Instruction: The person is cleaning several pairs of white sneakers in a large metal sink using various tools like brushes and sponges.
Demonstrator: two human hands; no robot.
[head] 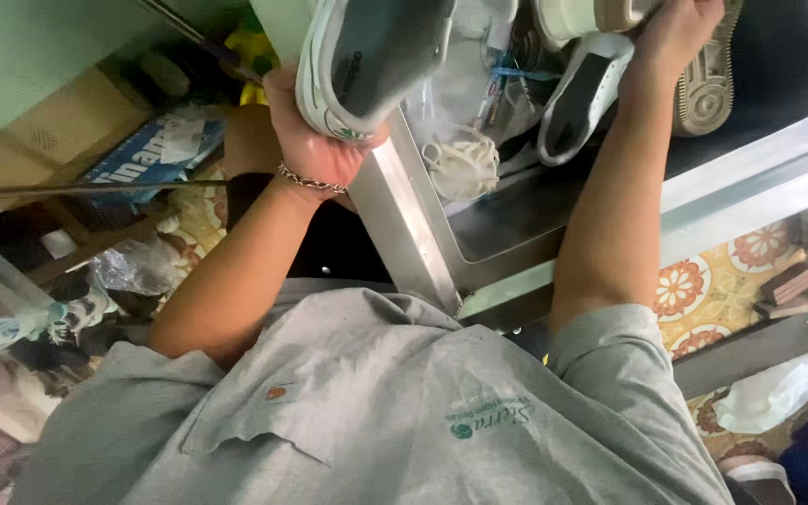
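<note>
1. My left hand [315, 140] is clenched around the heel of a white shoe [371, 61], holding it sole-side out over the edge of the metal sink [404, 215].
2. My right hand [675, 33] grips another shoe [708, 89] by its tan, treaded sole, at the far side of the sink.
3. Between them, inside the sink, lies a third white shoe [577, 103] beside a bundle of white laces [465, 159].
4. A chain bracelet [310, 180] sits on my left wrist.

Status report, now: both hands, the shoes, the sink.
Left hand gripping a white sneaker by its heel, beside the steel sink. Right hand on a tan-soled shoe at the top. Another white shoe and loose laces crowd the basin.
</note>
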